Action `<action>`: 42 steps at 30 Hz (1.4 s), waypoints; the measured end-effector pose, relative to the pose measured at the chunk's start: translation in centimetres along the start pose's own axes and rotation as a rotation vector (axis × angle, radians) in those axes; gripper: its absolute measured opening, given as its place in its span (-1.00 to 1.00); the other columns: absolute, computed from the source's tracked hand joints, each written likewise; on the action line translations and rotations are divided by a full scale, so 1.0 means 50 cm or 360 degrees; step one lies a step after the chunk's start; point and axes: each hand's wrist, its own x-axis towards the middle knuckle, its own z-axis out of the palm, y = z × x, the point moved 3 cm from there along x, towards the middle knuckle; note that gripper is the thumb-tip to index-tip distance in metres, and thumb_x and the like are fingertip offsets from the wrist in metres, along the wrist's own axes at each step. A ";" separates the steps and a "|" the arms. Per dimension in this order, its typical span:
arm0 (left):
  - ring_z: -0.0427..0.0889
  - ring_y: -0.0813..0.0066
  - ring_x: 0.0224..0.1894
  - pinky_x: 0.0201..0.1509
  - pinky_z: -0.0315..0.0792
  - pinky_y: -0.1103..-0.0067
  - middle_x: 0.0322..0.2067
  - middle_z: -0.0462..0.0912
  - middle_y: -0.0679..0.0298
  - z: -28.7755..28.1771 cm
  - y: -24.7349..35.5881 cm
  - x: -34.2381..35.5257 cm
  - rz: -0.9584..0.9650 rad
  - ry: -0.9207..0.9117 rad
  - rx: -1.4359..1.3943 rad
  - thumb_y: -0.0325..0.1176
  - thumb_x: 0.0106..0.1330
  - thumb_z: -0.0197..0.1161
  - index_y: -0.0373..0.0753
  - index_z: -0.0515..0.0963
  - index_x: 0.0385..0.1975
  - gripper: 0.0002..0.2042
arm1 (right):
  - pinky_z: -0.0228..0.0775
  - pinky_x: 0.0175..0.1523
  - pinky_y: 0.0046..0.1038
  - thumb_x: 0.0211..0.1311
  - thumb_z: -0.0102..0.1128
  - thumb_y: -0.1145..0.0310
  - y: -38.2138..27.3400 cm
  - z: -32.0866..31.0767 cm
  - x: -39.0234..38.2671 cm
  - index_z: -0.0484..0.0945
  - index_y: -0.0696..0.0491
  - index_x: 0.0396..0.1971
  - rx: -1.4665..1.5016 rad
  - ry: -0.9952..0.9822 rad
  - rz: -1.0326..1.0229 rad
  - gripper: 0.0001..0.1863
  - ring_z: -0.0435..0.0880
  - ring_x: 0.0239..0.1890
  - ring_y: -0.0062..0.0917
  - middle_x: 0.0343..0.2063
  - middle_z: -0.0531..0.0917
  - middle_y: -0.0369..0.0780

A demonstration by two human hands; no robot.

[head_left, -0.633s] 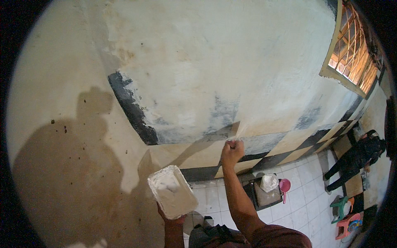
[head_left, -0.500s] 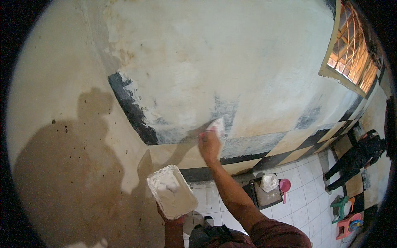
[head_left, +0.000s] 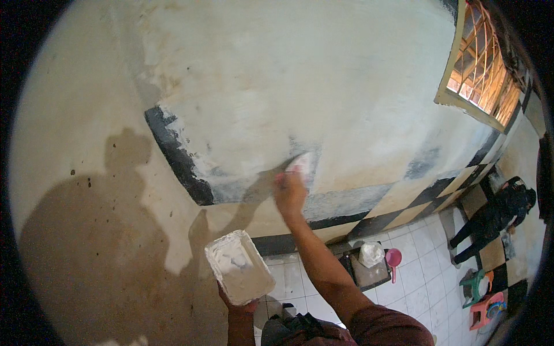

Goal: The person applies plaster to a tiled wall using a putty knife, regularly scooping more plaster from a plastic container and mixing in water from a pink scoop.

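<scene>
I count two hands on my feed, left hand point(head_left: 238, 303) and right hand point(head_left: 290, 193) — with one rectangular tub point(head_left: 216, 267) and one spreader point(head_left: 301, 163) between them. Farther off I get one pink dipper point(head_left: 393, 257), one white plastic bag point(head_left: 371, 254), one dark-edged slab point(head_left: 373, 276), two stools — green stool point(head_left: 474, 289), pink stool point(head_left: 486, 311) — one barred window point(head_left: 482, 63) and one other person point(head_left: 490, 222).

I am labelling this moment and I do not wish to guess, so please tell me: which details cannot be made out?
Head view: pale tool, its handle mostly covered by the right hand, its blade blurred.
Head view: left hand, fingers mostly hidden by the tub.
Head view: maroon sleeve, cut off by the lower edge.
Head view: other person, too small and dark to see what the hands do.
</scene>
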 end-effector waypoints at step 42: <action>0.46 0.17 0.15 0.21 0.36 0.10 0.11 0.48 0.26 -0.110 0.019 0.033 0.0527 0.0113 0.1655 0.08 0.34 -0.04 -0.05 0.36 0.19 -0.49 | 0.54 -0.06 -0.34 0.19 0.07 0.58 0.137 -0.026 -0.244 0.44 0.13 -0.13 0.1647 0.0299 0.2317 -0.77 0.59 -0.21 -0.43 -0.26 0.56 -0.21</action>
